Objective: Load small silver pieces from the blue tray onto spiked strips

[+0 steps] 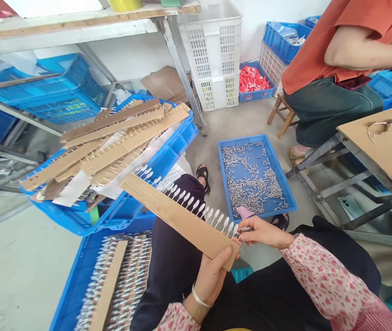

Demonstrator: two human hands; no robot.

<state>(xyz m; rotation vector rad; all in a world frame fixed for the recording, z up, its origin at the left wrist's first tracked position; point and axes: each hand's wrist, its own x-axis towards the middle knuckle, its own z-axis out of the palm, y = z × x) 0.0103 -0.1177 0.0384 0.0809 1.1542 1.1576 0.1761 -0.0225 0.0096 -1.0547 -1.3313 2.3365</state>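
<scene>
The head-worn camera faces forward and down, close above the cardboard strip [178, 217].

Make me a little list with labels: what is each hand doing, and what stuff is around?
Left hand: grips the lower end of a cardboard strip
Right hand: pinches at the last of the silvery pieces stuck along the strip's edge
Floor: blue tray holding loose pieces
Left side: blue crate piled with filled strips
Nearby: another person in an orange top, seated on a wooden stool
</scene>
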